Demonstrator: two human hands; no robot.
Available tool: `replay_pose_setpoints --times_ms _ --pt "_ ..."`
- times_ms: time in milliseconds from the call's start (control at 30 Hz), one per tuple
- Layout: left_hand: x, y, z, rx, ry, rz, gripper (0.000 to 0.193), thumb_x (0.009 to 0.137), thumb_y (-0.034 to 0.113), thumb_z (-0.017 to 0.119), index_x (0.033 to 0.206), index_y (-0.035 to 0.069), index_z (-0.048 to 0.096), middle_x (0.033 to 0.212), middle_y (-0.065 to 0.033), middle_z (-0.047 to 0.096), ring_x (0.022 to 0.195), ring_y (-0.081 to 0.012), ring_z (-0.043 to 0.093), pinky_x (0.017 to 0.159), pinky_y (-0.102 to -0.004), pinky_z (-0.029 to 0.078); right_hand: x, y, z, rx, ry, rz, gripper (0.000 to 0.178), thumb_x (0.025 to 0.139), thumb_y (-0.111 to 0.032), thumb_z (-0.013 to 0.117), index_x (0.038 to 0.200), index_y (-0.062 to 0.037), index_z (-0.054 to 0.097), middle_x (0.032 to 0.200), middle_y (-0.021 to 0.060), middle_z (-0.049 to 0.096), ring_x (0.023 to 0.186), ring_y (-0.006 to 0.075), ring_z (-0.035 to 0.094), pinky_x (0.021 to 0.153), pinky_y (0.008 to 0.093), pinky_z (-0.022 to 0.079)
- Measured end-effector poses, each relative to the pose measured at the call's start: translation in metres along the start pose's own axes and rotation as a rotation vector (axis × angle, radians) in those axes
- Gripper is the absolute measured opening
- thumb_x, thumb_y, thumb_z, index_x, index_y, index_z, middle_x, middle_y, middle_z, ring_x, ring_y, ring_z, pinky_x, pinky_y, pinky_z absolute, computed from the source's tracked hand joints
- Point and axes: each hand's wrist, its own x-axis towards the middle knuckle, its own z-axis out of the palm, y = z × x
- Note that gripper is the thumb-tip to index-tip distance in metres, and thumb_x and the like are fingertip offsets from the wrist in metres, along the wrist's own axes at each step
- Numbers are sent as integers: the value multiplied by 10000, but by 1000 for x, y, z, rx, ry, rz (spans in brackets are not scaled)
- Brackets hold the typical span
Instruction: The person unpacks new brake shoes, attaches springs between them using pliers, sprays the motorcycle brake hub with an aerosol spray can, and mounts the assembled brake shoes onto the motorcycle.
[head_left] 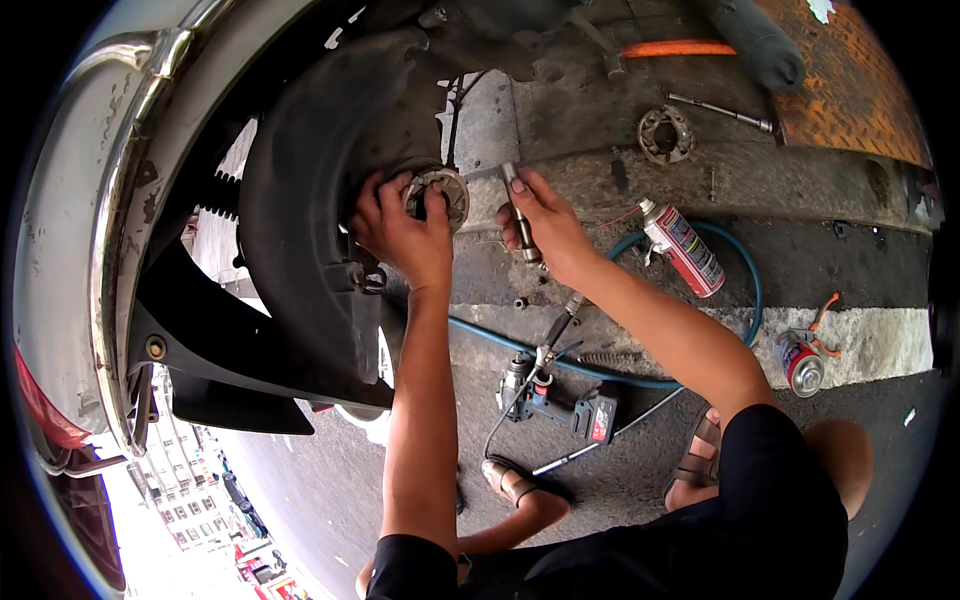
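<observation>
My left hand [405,230] is wrapped round the edge of a round brake-shoe assembly [456,197], its thumb pressed on the front. The assembly sits beside the dark plastic mudguard [300,200] of the vehicle. Just right of it, my right hand [550,225] grips a short, thick metal bar tool [518,205], held nearly upright and apart from the brake shoes. Whether this bar is a hammer or a socket tool I cannot make out. What lies behind my left fingers is hidden.
A pair of brake shoes [666,135] and a ratchet wrench [720,112] lie at the far right. Nearer are a red spray can [684,248], a blue air hose [755,290], a cordless impact wrench [555,408], a second can [801,366] and a coil spring [610,358]. An orange metal ramp [850,80] stands behind.
</observation>
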Motion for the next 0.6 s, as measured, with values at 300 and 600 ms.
replay_pose_setpoints --times_ms 300,600 --pt "-4 2 9 -23 -29 -72 329 685 220 750 986 129 655 1219 -69 575 1107 -349 510 953 -478 380 -5 -22 29 -986 -53 -1105 400 899 -232 642 1280 -127 576 791 116 659 647 330 646 584 416 524" --pt "-2 -1 7 -23 -36 -94 342 667 221 761 974 117 652 1223 -72 574 1110 -353 495 972 -481 370 -13 -20 36 -1078 -107 -1118 443 860 -193 685 1294 -166 601 776 97 642 633 271 653 537 383 531"
